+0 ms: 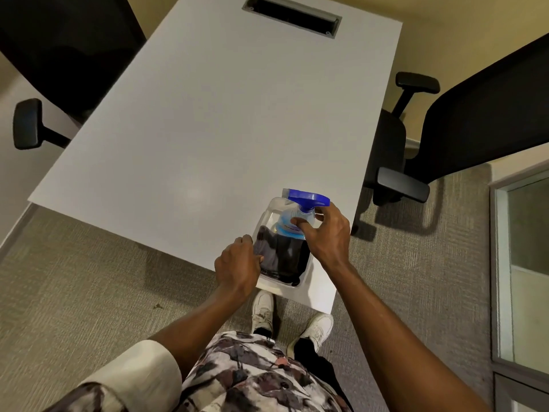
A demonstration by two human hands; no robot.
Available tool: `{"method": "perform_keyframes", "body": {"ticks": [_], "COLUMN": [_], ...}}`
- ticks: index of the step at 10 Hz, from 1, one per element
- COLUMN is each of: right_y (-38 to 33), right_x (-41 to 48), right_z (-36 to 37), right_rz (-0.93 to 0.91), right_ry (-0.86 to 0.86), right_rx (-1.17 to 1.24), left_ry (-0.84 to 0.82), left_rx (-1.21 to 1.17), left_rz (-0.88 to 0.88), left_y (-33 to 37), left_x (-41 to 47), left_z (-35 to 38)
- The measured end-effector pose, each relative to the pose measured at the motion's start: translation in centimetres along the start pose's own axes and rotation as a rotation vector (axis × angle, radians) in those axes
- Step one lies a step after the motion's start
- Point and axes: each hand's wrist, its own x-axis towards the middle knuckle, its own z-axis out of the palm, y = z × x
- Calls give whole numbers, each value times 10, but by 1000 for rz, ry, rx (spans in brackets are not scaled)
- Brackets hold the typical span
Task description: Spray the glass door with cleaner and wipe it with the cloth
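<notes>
Both tools sit in the clear bin point(269, 217): right hand point(328, 233) grasps the spray bottle point(300, 209), left hand point(237, 263) pinches the dark cloth point(282, 257); next, lifting them toward the glass door point(525, 248).

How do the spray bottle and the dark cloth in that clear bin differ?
The spray bottle is rigid, clear-bodied with a bright blue trigger head, and rises above the bin; the cloth is soft, dark and bunched low inside. The right hand is at the bottle's neck; the left hand is at the cloth. Both sit in the same bin.
</notes>
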Motion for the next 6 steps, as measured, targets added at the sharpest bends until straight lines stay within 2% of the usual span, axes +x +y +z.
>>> {"method": "perform_keyframes", "body": {"ticks": [1, 2, 3, 4, 6], "right_y": [2, 8, 21, 36, 74], "right_x": [-2, -11, -25, -46, -96], "right_z": [-4, -14, -30, -49, -94], "right_rz": [-22, -49, -31, 12, 119], "right_ry": [-21, -38, 0, 71, 193], "right_rx": [-31, -80, -72, -53, -88], "left_ry": [-14, -60, -115, -99, -144], "left_rx": [63, 229, 413, 490, 361], "left_rz": [20, 60, 79, 131, 335], "left_y": [3, 8, 21, 43, 102], "left_x": [0, 1, -1, -11, -38], "left_z": [-5, -9, -15, -24, -29]}}
